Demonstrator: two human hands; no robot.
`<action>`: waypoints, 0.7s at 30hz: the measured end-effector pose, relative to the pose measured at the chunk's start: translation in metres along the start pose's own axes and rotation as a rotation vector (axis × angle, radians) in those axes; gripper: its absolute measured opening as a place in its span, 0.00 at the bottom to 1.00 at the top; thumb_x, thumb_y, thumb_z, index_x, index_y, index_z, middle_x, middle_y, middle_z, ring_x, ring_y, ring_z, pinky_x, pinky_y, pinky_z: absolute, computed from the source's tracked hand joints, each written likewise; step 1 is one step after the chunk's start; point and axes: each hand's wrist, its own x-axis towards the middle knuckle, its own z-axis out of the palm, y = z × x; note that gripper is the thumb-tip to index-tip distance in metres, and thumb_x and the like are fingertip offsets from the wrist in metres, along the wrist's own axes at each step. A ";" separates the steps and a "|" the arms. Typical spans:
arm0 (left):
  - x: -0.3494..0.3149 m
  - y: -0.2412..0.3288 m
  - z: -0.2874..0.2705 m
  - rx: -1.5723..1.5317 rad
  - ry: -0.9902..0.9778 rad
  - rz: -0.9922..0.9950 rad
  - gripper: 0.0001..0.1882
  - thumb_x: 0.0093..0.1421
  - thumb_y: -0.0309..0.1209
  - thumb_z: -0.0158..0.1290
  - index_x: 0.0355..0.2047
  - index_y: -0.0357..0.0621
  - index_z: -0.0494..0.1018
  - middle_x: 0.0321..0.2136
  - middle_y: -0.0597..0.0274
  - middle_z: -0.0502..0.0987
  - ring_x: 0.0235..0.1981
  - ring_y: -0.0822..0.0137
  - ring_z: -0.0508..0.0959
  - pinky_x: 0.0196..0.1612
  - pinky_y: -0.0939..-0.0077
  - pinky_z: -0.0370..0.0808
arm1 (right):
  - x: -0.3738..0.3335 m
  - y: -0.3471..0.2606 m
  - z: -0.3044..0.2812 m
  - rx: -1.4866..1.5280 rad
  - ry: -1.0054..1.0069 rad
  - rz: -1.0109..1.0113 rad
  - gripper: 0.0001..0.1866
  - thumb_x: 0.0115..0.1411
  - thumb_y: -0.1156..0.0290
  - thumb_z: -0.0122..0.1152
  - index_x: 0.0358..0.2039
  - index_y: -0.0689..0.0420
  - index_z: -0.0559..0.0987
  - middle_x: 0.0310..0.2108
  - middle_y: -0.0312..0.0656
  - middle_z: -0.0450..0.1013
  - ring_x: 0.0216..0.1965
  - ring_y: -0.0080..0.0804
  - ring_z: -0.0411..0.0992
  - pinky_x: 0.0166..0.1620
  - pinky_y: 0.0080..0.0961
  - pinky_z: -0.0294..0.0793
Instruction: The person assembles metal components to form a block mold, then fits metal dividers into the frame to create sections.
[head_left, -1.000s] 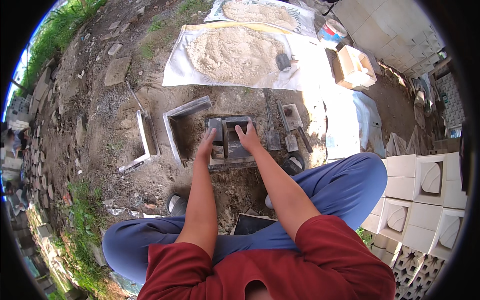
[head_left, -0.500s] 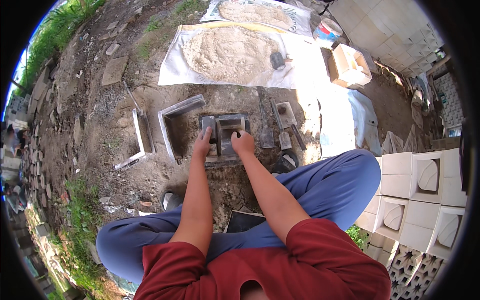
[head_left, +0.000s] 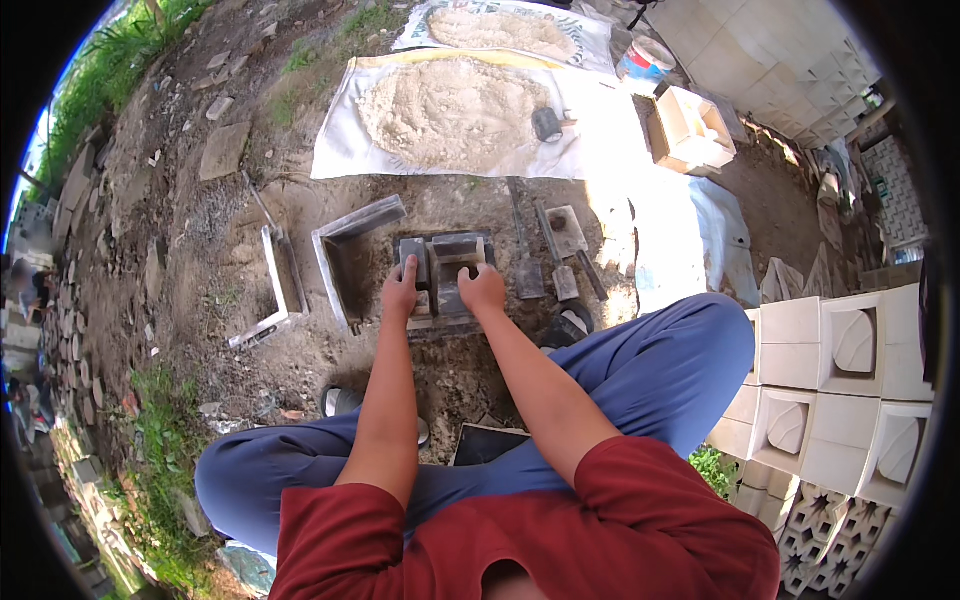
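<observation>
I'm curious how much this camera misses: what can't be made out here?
All in the head view:
Left hand: most fingertips, hidden by the hand itself.
Right hand: curled fingertips, hidden by its back.
Dark panel: near edge, covered by the trousers.
Patterned blocks: right side, cut off by the dark rim.
Distant people, far left: too small and blurred.

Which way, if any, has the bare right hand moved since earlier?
Yes: the right hand has drawn slightly back, farther from the white sand-covered sheet.

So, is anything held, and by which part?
Cannot tell: left hand touches a dark grey rectangular block at its near left; right hand, a grey hollow piece at its right.
</observation>
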 end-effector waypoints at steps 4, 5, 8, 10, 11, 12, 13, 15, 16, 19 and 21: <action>-0.014 0.003 0.002 0.263 0.154 -0.084 0.45 0.59 0.73 0.44 0.49 0.40 0.80 0.42 0.41 0.81 0.47 0.46 0.80 0.53 0.59 0.73 | -0.009 -0.002 0.004 0.007 0.075 0.161 0.34 0.60 0.51 0.57 0.57 0.67 0.74 0.51 0.57 0.75 0.50 0.57 0.75 0.53 0.50 0.75; -0.017 0.006 0.008 0.273 0.161 -0.097 0.47 0.57 0.75 0.41 0.48 0.42 0.81 0.42 0.40 0.81 0.48 0.42 0.79 0.53 0.56 0.73 | -0.002 0.003 -0.001 -0.018 0.015 0.186 0.32 0.61 0.51 0.55 0.55 0.67 0.76 0.50 0.58 0.76 0.49 0.57 0.75 0.53 0.50 0.75; -0.012 0.003 0.002 0.289 0.185 -0.072 0.46 0.57 0.75 0.42 0.46 0.43 0.82 0.41 0.40 0.82 0.48 0.44 0.80 0.52 0.57 0.73 | -0.001 0.000 -0.003 -0.046 -0.086 0.189 0.31 0.61 0.51 0.53 0.52 0.66 0.78 0.47 0.59 0.77 0.48 0.57 0.75 0.53 0.49 0.75; -0.009 0.002 0.003 0.297 0.216 -0.070 0.45 0.58 0.74 0.43 0.46 0.44 0.82 0.41 0.41 0.82 0.48 0.44 0.80 0.52 0.57 0.74 | 0.001 0.000 -0.001 -0.060 -0.097 0.187 0.30 0.61 0.51 0.52 0.51 0.65 0.79 0.45 0.59 0.78 0.48 0.58 0.76 0.53 0.49 0.74; -0.008 0.001 0.003 0.290 0.220 -0.085 0.44 0.58 0.74 0.43 0.46 0.44 0.82 0.40 0.42 0.82 0.47 0.44 0.80 0.52 0.57 0.74 | -0.002 -0.001 0.002 -0.053 -0.031 0.158 0.29 0.60 0.51 0.53 0.50 0.64 0.80 0.44 0.59 0.78 0.47 0.58 0.76 0.52 0.49 0.75; -0.009 0.000 0.002 0.285 0.219 -0.104 0.44 0.58 0.74 0.43 0.46 0.45 0.82 0.40 0.42 0.82 0.47 0.44 0.80 0.52 0.57 0.74 | -0.005 -0.001 0.003 -0.049 0.033 0.135 0.29 0.59 0.52 0.54 0.49 0.64 0.81 0.42 0.59 0.79 0.46 0.58 0.76 0.52 0.49 0.75; -0.009 0.000 0.001 0.285 0.219 -0.109 0.44 0.58 0.74 0.43 0.46 0.45 0.82 0.40 0.42 0.82 0.47 0.44 0.80 0.52 0.57 0.74 | -0.006 -0.002 0.003 -0.052 0.030 0.135 0.29 0.59 0.52 0.54 0.49 0.64 0.81 0.42 0.59 0.79 0.46 0.58 0.76 0.52 0.49 0.75; -0.009 0.003 0.002 0.272 0.236 -0.126 0.44 0.57 0.74 0.44 0.46 0.46 0.82 0.40 0.42 0.82 0.47 0.45 0.81 0.52 0.57 0.74 | -0.005 0.000 0.002 0.000 -0.028 0.156 0.30 0.58 0.52 0.55 0.51 0.65 0.79 0.47 0.64 0.75 0.50 0.60 0.74 0.55 0.49 0.74; -0.009 0.006 0.003 0.268 0.231 -0.124 0.44 0.57 0.74 0.44 0.46 0.46 0.82 0.40 0.42 0.82 0.47 0.45 0.81 0.52 0.57 0.74 | -0.004 0.001 0.002 -0.003 -0.023 0.157 0.30 0.58 0.52 0.55 0.51 0.65 0.79 0.47 0.64 0.75 0.50 0.60 0.74 0.55 0.49 0.74; -0.014 0.010 0.005 0.257 0.226 -0.114 0.43 0.57 0.73 0.44 0.46 0.46 0.82 0.40 0.42 0.82 0.46 0.45 0.81 0.52 0.58 0.74 | -0.004 0.003 0.002 -0.017 0.066 0.143 0.28 0.57 0.53 0.55 0.48 0.63 0.81 0.41 0.59 0.79 0.46 0.58 0.77 0.51 0.48 0.75; -0.015 0.010 0.006 0.262 0.231 -0.108 0.42 0.58 0.73 0.44 0.46 0.46 0.83 0.40 0.43 0.83 0.46 0.46 0.81 0.51 0.59 0.74 | -0.001 0.000 -0.002 -0.032 -0.022 0.173 0.30 0.58 0.53 0.57 0.53 0.62 0.78 0.48 0.59 0.77 0.51 0.57 0.75 0.54 0.48 0.74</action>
